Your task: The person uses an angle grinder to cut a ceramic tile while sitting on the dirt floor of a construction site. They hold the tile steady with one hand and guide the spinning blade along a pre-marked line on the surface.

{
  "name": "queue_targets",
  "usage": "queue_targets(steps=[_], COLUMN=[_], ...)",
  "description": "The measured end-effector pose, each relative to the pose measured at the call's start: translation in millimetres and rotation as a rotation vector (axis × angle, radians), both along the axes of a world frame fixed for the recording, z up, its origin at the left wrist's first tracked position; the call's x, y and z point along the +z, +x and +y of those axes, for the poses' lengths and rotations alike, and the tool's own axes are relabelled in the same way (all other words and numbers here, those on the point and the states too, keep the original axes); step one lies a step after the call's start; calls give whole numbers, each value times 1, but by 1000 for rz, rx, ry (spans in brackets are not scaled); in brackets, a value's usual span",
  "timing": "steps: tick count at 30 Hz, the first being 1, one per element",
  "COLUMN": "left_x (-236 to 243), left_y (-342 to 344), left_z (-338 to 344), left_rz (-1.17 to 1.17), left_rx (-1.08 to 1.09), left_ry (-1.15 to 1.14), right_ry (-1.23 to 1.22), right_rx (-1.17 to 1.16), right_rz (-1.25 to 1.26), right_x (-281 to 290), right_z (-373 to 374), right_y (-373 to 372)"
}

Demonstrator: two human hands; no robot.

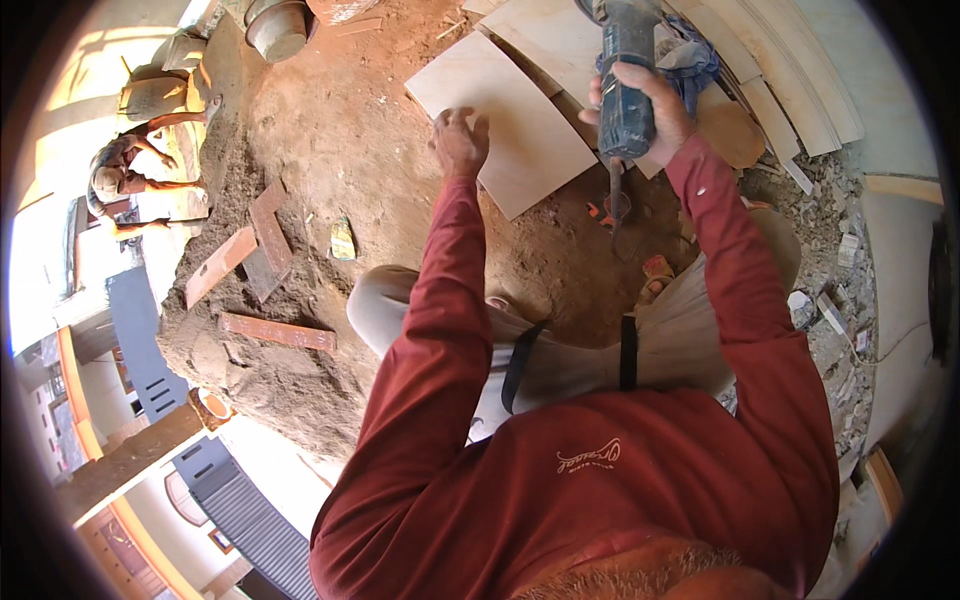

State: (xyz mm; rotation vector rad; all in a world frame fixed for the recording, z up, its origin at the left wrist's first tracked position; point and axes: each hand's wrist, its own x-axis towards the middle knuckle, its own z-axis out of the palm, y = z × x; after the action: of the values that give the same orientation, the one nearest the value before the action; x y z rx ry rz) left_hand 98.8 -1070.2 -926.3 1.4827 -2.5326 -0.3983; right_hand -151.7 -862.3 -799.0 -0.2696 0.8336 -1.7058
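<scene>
My right hand (655,105) is wrapped round the body of a blue-green angle grinder (627,70). The tool's head reaches the top edge of the view, and its cord hangs from the near end. A large beige tile (525,125) lies tilted on the dirt ahead of me. On its left part rests my left hand (460,145), fingers slightly bent and apart, holding nothing. More pale tiles (560,40) lie behind and under it, partly hidden by the grinder.
Reddish tile strips (278,331) lie on the dirt mound at left, near a small yellow packet (342,240). A bucket (277,32) stands at far left. Rubble (845,260) and stacked tiles (790,70) line the right. Another person (125,175) bends over at the far left.
</scene>
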Motion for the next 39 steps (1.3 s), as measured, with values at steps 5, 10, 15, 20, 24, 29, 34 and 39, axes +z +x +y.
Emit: queue_targets(steps=[5, 10, 15, 20, 24, 29, 34, 39], left_x=[-24, -43, -32, -41, -53, -56, -48, -45], left_y=[-10, -13, -21, -18, -15, -13, -18, -19], left_z=[10, 14, 18, 10, 6, 5, 7, 8], left_rz=[109, 342, 356, 344, 324, 329, 322, 342], left_rx=[258, 302, 338, 319, 308, 303, 327, 342], left_ry=[222, 149, 159, 143, 114, 99, 151, 162], right_ry=[-97, -57, 210, 394, 432, 539, 548, 520], right_rx=[84, 67, 14, 45, 30, 207, 120, 176], right_rz=[-48, 34, 772, 1330, 1497, 1465, 1482, 1441], right_x=[-1, -3, -42, -92, -116, -122, -140, -137], right_z=[0, -11, -57, -125, -182, -215, -236, -249], right_y=[-33, -17, 2, 44, 69, 73, 66, 59])
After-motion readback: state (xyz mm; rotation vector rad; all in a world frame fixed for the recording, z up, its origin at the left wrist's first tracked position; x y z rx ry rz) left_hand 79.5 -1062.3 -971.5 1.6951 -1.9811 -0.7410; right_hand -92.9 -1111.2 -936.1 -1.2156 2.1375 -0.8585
